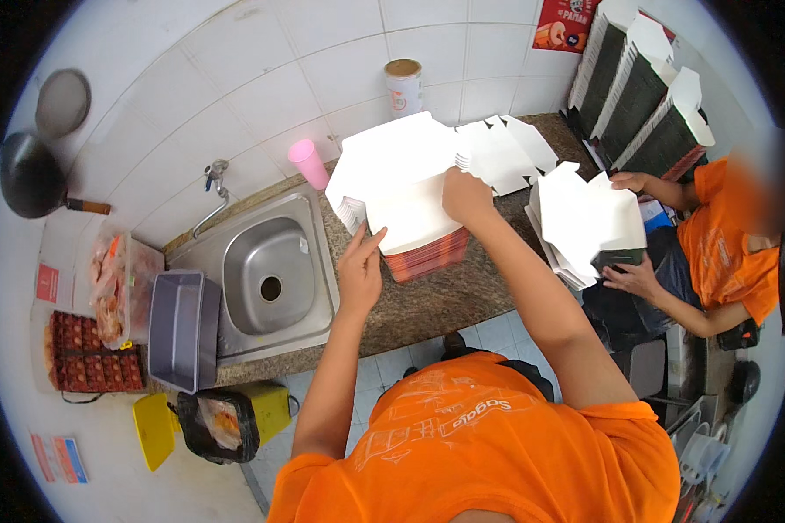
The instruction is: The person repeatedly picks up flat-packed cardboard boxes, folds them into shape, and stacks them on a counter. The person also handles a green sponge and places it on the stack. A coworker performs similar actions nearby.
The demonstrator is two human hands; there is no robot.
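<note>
A nested stack of cardboard food boxes, white inside and red outside, stands on the granite counter with its lid flaps raised. My left hand touches the stack's near left corner, fingers spread. At the right edge of the stack is my right hand, its fingers curled against the rim; whether it grips a box is hidden. Flat white cardboard blanks lie behind and to the right. A co-worker at the right holds a partly folded box above more white cardboard.
To the left are a steel sink, a tap, a pink cup and a grey plastic tub. A yellow bin stands below the counter. Tall stacks of dark boxes fill the back right corner.
</note>
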